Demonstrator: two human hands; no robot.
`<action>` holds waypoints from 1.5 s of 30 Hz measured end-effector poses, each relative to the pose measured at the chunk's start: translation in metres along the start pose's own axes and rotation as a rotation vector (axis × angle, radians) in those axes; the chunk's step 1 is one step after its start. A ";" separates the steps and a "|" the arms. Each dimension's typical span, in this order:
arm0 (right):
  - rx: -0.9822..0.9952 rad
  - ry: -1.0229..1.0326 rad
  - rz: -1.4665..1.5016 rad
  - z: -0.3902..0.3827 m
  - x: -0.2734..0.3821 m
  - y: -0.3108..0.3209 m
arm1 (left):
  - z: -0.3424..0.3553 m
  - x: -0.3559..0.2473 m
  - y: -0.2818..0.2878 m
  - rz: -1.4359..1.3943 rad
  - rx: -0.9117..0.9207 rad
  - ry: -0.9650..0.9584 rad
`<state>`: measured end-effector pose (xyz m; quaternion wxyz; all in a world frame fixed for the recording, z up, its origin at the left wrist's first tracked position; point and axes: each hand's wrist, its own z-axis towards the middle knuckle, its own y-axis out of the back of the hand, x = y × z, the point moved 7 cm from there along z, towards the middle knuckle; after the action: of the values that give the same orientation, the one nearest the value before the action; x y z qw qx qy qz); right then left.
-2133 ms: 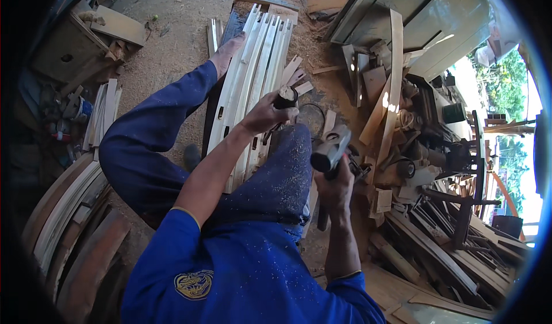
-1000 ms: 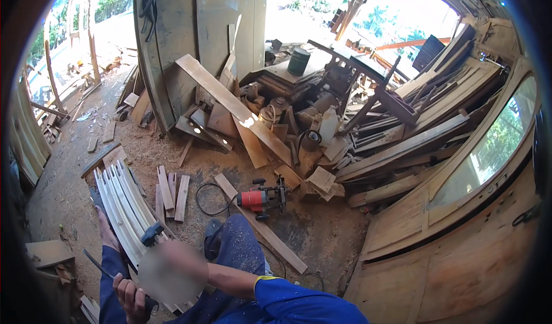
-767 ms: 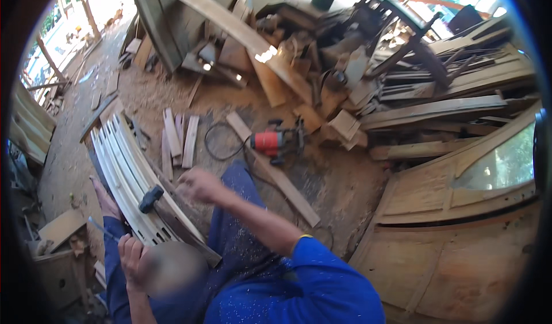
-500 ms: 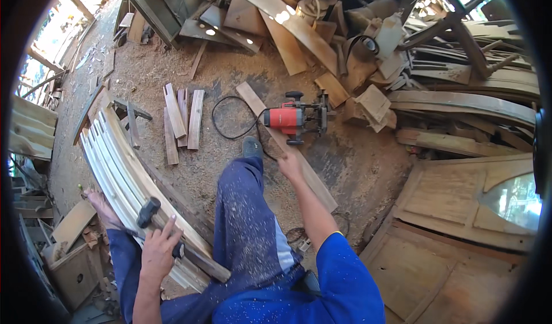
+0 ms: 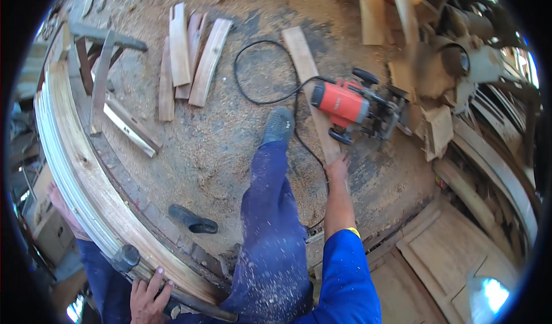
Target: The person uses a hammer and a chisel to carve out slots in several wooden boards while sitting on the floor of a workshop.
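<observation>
Fingers of the right hand (image 5: 337,167) are stretched open toward the red power tool (image 5: 352,106); the left hand (image 5: 147,296) (partly cut off) is wrapped around a dark-headed hammer (image 5: 127,259).

Between my right hand (image 5: 338,166) and the red router (image 5: 351,106) only a plank (image 5: 313,88) lies, open above; its black cord (image 5: 259,97) (looping left of the router) crosses there, scrap wood (image 5: 434,128) crowding beyond.
</observation>
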<state>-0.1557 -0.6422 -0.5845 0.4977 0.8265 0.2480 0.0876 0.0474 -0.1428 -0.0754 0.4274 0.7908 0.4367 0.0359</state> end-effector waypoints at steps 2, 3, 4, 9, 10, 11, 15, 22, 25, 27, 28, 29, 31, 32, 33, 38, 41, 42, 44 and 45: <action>0.107 -0.072 -0.011 0.003 0.016 -0.013 | -0.003 0.004 -0.005 0.001 -0.013 0.016; 0.148 -0.039 -0.048 -0.005 0.039 -0.005 | -0.010 0.002 -0.007 0.000 0.000 0.066; 0.160 -0.036 -0.091 -0.006 0.044 0.006 | -0.012 0.004 -0.010 -0.006 -0.003 0.078; 0.165 0.205 -0.235 0.011 0.019 -0.017 | -0.012 0.009 -0.014 -0.060 -0.032 0.089; 0.164 0.240 -0.280 0.004 0.022 -0.024 | -0.009 0.008 -0.013 -0.044 -0.042 0.069; 0.169 0.256 -0.242 -0.008 0.036 -0.022 | -0.009 0.006 -0.010 -0.026 -0.044 0.062; 0.189 0.271 -0.102 -0.049 0.062 -0.001 | -0.010 0.002 -0.006 -0.004 -0.027 0.065; 0.468 0.269 0.442 -0.121 0.076 0.034 | -0.006 -0.004 0.003 -0.042 -0.104 0.021; 0.322 0.297 0.670 -0.157 0.044 0.042 | -0.013 -0.009 0.008 0.001 -0.099 0.003; 0.295 0.303 0.571 -0.178 0.015 0.056 | -0.017 -0.011 0.009 0.030 -0.113 -0.016; 0.283 0.307 0.517 -0.186 0.006 0.066 | -0.019 -0.012 0.009 0.041 -0.122 -0.022; 0.280 0.288 0.426 -0.194 0.001 0.079 | -0.021 -0.013 0.010 0.039 -0.148 -0.031; 0.281 0.252 0.233 -0.214 -0.010 0.108 | -0.026 -0.015 0.009 0.022 -0.198 -0.037; 0.261 0.259 0.179 -0.219 -0.011 0.116 | -0.028 -0.015 0.012 0.037 -0.204 -0.024; 0.260 0.251 0.175 -0.223 -0.018 0.122 | -0.029 -0.016 0.013 0.023 -0.230 -0.042; 0.263 0.242 0.114 -0.240 -0.016 0.116 | -0.054 -0.009 0.006 0.007 -0.228 0.002; 0.140 0.145 0.063 -0.232 -0.059 0.077 | -0.049 -0.008 0.009 0.021 -0.309 -0.086; 0.113 0.117 0.063 -0.224 -0.057 0.067 | -0.044 -0.007 0.009 0.050 -0.312 -0.095; 0.106 0.221 0.313 -0.235 -0.021 0.096 | -0.051 -0.005 0.001 0.065 -0.299 -0.061; 0.108 0.264 0.443 -0.240 -0.002 0.115 | -0.060 -0.002 -0.003 0.058 -0.302 -0.034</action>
<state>-0.2145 -0.5002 -0.3677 0.3850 0.8674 0.1279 0.2881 0.0185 -0.1051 -0.0391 0.5475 0.7304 0.3960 0.1000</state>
